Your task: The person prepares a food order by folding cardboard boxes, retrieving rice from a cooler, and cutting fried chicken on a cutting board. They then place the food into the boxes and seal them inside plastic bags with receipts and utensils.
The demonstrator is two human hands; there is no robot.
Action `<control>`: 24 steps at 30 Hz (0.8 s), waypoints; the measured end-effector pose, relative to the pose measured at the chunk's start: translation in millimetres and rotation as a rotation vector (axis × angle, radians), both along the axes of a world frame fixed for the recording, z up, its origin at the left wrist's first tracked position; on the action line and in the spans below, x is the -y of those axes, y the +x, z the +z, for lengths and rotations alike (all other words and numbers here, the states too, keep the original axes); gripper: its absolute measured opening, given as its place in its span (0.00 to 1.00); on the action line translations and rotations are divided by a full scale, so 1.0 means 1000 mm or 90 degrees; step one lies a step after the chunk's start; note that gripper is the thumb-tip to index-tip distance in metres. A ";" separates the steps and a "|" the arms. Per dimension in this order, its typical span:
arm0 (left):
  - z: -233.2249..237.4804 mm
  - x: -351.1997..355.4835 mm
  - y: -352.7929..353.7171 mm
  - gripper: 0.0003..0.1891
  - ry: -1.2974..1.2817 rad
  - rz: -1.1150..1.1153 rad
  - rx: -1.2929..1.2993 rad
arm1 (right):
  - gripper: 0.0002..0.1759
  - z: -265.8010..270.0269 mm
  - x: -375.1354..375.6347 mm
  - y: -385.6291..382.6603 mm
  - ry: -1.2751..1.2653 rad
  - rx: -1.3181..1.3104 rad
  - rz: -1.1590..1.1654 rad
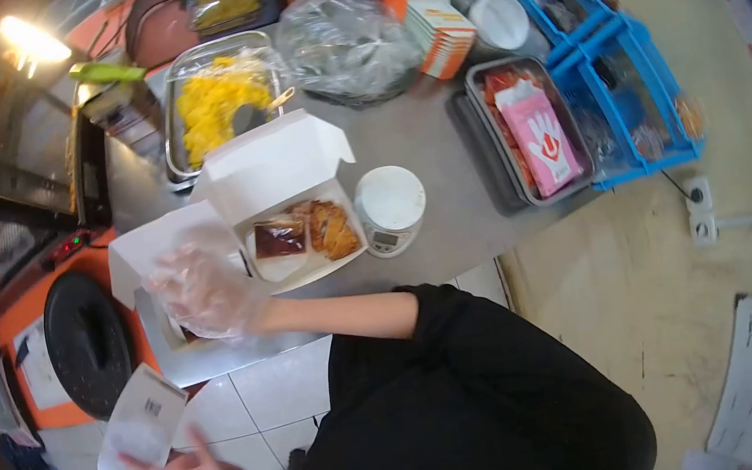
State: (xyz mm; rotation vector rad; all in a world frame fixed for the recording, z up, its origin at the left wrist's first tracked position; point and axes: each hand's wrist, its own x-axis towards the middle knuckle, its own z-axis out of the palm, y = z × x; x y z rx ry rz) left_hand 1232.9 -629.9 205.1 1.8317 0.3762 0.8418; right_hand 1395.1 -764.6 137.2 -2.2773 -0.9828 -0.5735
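Note:
My right hand (205, 295), in a clear plastic glove, is over an open white takeaway box at the counter's front left. Its fingers look bunched together; what they hold, if anything, is hidden by the blurred glove. Just behind it, another open takeaway box (274, 168) contains a sauce packet (279, 238) and browned fried pieces (332, 229). My bare left hand (187, 467) is low at the left, beyond the counter edge. It seems to support a white carton (142, 426) with a printed code, its fingers partly spread against it and blurred.
A white kitchen scale (391, 204) stands right of the boxes. Behind are a tray of yellow food (225, 102) and a plastic-wrapped bundle (348, 45). Blue baskets (654, 77) and a tray with a pink glove packet (539, 138) are at right. A black lid (86, 346) lies left.

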 end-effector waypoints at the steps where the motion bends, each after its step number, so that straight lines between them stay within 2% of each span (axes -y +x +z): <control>1: 0.001 0.025 0.008 0.51 0.224 -0.065 -0.025 | 0.22 0.038 0.025 -0.011 0.138 -0.072 -0.092; 2: 0.002 0.056 0.016 0.53 0.220 -0.150 -0.042 | 0.24 0.059 0.050 -0.020 0.276 -0.142 -0.181; 3: 0.001 0.089 0.026 0.55 0.216 -0.234 -0.057 | 0.24 0.061 0.071 -0.024 0.279 -0.140 -0.191; 5: -0.011 0.148 0.050 0.55 0.220 -0.296 -0.107 | 0.28 0.062 0.113 -0.030 0.474 -0.264 -0.239; 7: -0.020 0.200 0.074 0.55 0.097 -0.411 -0.039 | 0.28 0.063 0.161 -0.040 0.517 -0.242 -0.237; 11: -0.012 0.307 0.094 0.53 0.156 -0.457 0.007 | 0.31 0.054 0.263 -0.062 0.646 -0.202 -0.171; 12: -0.012 0.335 0.097 0.51 0.102 -0.476 0.045 | 0.31 0.046 0.285 -0.063 0.648 -0.198 -0.170; 14: -0.012 0.389 0.105 0.50 0.053 -0.495 0.080 | 0.26 0.031 0.328 -0.065 0.547 -0.012 -0.246; 15: -0.012 0.413 0.110 0.48 0.063 -0.478 0.076 | 0.26 0.030 0.351 -0.072 0.554 -0.013 -0.245; 16: -0.013 0.435 0.116 0.46 0.075 -0.457 0.070 | 0.27 0.032 0.372 -0.081 0.500 -0.072 -0.316; 17: -0.026 0.454 0.125 0.36 0.061 -0.455 0.068 | 0.27 0.033 0.386 -0.084 0.445 -0.137 -0.376; 19: -0.057 0.484 0.150 0.26 0.075 -0.474 0.021 | 0.31 0.042 0.394 -0.072 1.021 -0.215 -0.269; 21: -0.043 0.512 0.154 0.23 0.050 -0.473 -0.053 | 0.33 0.039 0.418 -0.068 0.491 -0.299 -0.620; 22: -0.043 0.520 0.158 0.23 0.087 -0.445 -0.067 | 0.33 0.023 0.423 -0.065 0.495 -0.321 -0.581; 24: -0.049 0.528 0.171 0.23 0.136 -0.390 -0.090 | 0.34 -0.018 0.424 -0.060 0.805 -0.418 -0.487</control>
